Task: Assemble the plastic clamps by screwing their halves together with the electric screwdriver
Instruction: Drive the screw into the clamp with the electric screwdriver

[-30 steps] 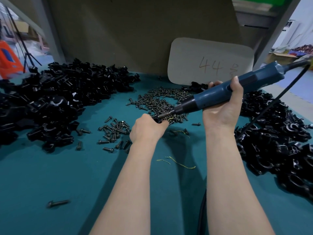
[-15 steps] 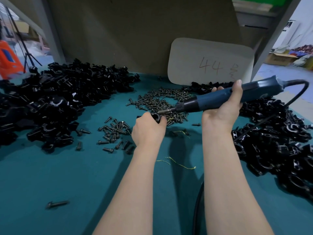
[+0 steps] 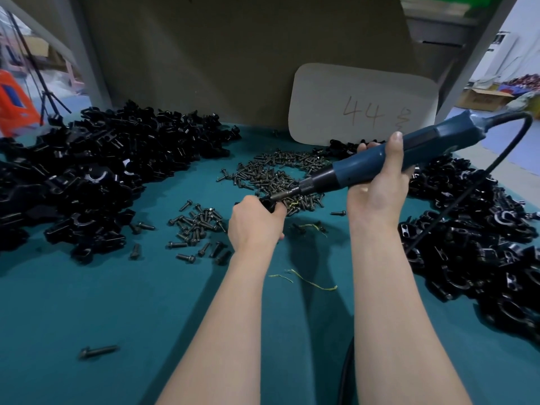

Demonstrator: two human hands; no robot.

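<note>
On the teal table [image 3: 87,302], centre, I log: left hand [image 3: 254,223] gripping a black plastic clamp [image 3: 268,204], mostly hidden by the fingers. Right hand [image 3: 377,194] wrapped round the blue electric screwdriver [image 3: 377,162], bit tip at the clamp. Behind: heap of small screws [image 3: 277,173]. Beside the left hand: longer bolts [image 3: 198,226]. Left pile of clamp parts [image 3: 87,176]; right pile of clamp parts [image 3: 482,244]. Card marked "44" [image 3: 362,106] at the back.

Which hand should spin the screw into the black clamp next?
The right hand: it grips the electric screwdriver, whose tip sits at the clamp. The left hand is busy holding that clamp.
</note>
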